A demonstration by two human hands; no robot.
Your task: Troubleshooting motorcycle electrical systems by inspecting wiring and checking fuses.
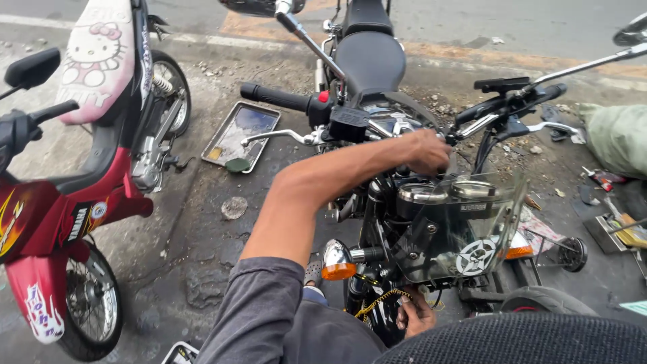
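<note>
Where the left hand (428,152) is set: at the middle of the handlebar (397,125) of the black motorcycle (371,64), just above the gauges (423,193).
Left hand, state: the fingers are curled down and closed; what is gripped beneath them is hidden.
Right hand (416,314), place: low under the headlight, touching or just beside the yellow coiled cable (379,300).
Right hand, state: the fingers are bent inward; whether anything is pinched cannot be told.
Just beside: a clear windscreen (472,226) is seen tilted in front of the gauges, with an orange turn signal (337,264) to its side.
Further out: a metal tray (229,145) is laid on the pavement (202,222); a red scooter (60,209) is parked near; scattered tools (617,229) are seen at the far side.
Risk, cable: it is judged that the coiled cable could be snagged or stretched if the handlebar is swung while it is held.
Risk, fingers: the lower hand could be pinched between fork and frame by that same swing.
Risk, windscreen: if its mount is loose, it could be dropped or cracked by a jolt.
</note>
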